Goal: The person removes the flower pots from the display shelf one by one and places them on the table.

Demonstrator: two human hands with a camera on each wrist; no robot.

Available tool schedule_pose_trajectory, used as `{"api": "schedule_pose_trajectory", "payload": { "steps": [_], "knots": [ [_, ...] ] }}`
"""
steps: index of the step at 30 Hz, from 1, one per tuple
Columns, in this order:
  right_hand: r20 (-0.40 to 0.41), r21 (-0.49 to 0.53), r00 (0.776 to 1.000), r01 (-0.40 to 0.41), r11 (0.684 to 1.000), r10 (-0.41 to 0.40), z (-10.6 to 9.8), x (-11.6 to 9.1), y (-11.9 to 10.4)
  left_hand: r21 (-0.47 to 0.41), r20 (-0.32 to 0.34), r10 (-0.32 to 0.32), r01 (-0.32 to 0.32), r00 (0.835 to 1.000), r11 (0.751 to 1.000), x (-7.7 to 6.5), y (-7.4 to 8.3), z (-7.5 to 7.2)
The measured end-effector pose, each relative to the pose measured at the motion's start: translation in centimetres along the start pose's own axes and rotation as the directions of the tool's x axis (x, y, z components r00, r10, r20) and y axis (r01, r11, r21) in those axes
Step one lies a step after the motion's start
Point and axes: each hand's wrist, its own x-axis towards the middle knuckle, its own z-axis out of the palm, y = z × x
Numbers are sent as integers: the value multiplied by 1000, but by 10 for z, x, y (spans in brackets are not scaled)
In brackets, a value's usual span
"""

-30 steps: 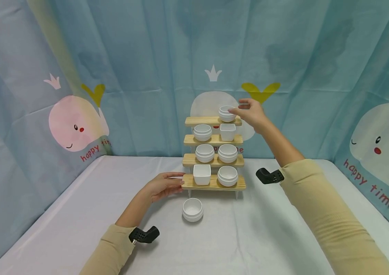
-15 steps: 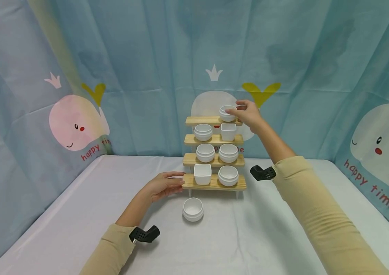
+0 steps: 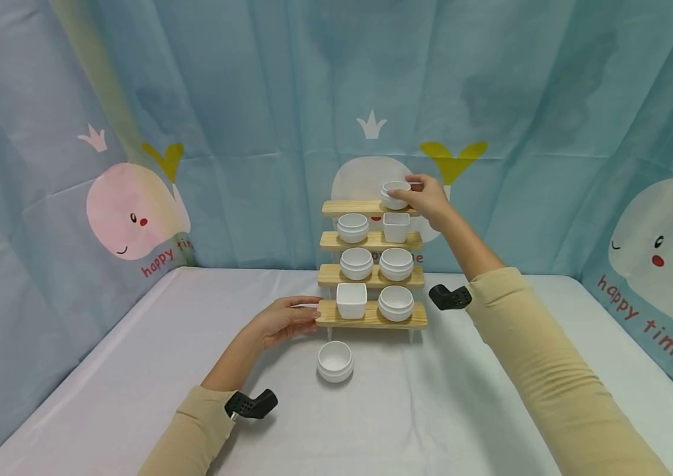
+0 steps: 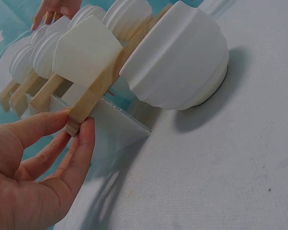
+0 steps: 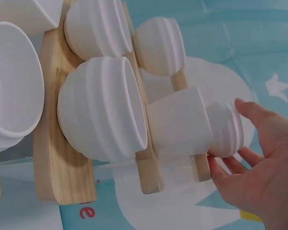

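Note:
A stepped display stand with wooden shelves (image 3: pixel 373 277) bears white bowls and square cups on its tiers. My left hand (image 3: pixel 283 322) pinches the left end of the lowest shelf (image 4: pixel 89 103) between thumb and fingers. At the top tier my right hand (image 3: pixel 430 198) holds a round white bowl (image 3: pixel 395 196) by its right side, thumb at the rim and fingers around it; this bowl (image 5: pixel 225 129) is partly behind a square cup (image 5: pixel 180 125) in the right wrist view. Another round bowl (image 3: pixel 335 361) stands upright on the table before the stand.
The white-clothed table (image 3: pixel 461 410) runs up to a blue printed curtain (image 3: pixel 241 132) behind the stand. On the lower tiers sit a square cup (image 3: pixel 351 301) and several round bowls, including one (image 3: pixel 396 303) at the lowest right.
My right hand has shifted slightly left and closed in around the top bowl, which has barely moved. The left hand stays at the shelf end.

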Motion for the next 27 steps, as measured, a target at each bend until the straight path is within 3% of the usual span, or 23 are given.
{"api": "schedule_pose_trajectory", "payload": {
  "steps": [12,20,27],
  "knots": [
    [-3,-27,1000,-16,999,16,2,3,2,-3,-5,-9,9,1000,1000,-1,2,1],
    [4,-41,1000,-9,999,9,3,3,3,-13,37,17,-17,999,1000,-4,2,0],
    [13,-14,1000,7,1000,-7,4,2,4,-1,6,1,-1,1000,1000,-3,2,2]
  ]
}}
